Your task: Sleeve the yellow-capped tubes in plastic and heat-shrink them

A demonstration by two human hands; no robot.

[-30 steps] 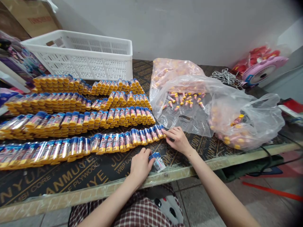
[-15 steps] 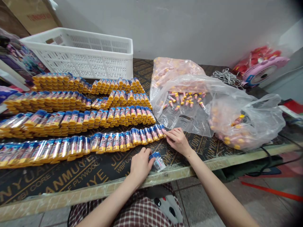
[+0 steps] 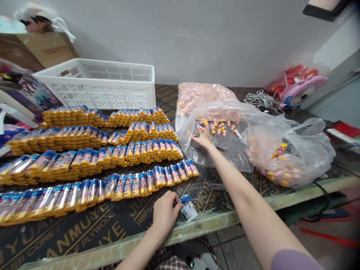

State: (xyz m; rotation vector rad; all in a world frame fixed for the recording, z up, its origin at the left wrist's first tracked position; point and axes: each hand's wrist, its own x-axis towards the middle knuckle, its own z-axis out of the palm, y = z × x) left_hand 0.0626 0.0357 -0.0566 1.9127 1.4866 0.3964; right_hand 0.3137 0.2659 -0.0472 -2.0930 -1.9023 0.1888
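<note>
I'm seeing the right hand (image 3: 202, 138) standing at the left end of the loose small bottles (image 3: 224, 133), which are lying in the mouth of a clear plastic bag (image 3: 239, 161) toward the far edge of the worktop (image 3: 140, 210). Its thumb and forefinger are standing apart; from here I'm not making out whether a fingertip is touching a bottle. Most of the bottles are lying just beyond and to the right of the fingers. They are showing pinkish bodies and yellow caps, and are pointing every which way.

Near the front edge, the left hand (image 3: 165, 210) is pinching the left corner of some flat clear packets (image 3: 189, 210) between thumb and forefinger. The packets are showing blue tops and lying tilted, with their bodies sticking out to the right of the fingers. Beyond that hand, a row of blue-and-yellow packs (image 3: 135, 185) is running toward the worktop's left edge.
</note>
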